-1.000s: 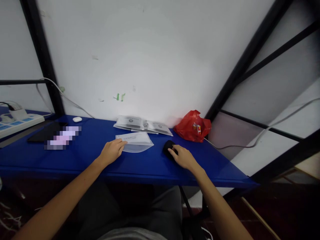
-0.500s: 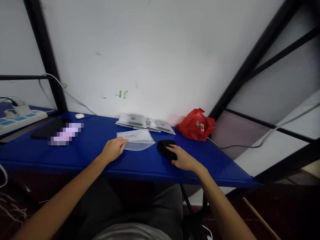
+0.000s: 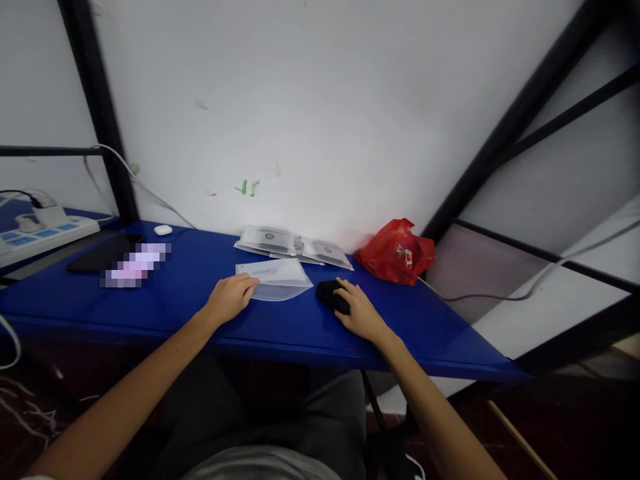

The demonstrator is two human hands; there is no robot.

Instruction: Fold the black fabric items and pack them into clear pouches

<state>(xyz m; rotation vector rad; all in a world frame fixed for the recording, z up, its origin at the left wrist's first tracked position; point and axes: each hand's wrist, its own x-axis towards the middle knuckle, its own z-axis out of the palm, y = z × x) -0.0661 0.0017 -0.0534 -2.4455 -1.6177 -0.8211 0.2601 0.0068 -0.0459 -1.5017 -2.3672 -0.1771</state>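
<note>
A frosted white plastic pouch (image 3: 280, 271) with printed lettering lies flat on the blue table, its clear flap toward me. At its left edge, my left hand (image 3: 231, 298) has its fingers closed on the pouch. A small black bundle, apparently folded cloth (image 3: 327, 295), sits just right of the pouch. My right hand (image 3: 361, 312) lies over the right side of this bundle, fingers curled onto it and covering part of it.
Several filled pouches (image 3: 270, 239) lie against the wall, beside a red plastic bag (image 3: 395, 253). Left on the table (image 3: 185, 313) are a white earbud case (image 3: 163, 230), a black tablet-like slab (image 3: 95, 257) and a blurred-out item. A power strip (image 3: 50, 235) stands far left.
My right hand has shifted its grip on the black bundle, which now looks smaller and more covered by the fingers. My left hand stays at the pouch. The view has shifted slightly.
</note>
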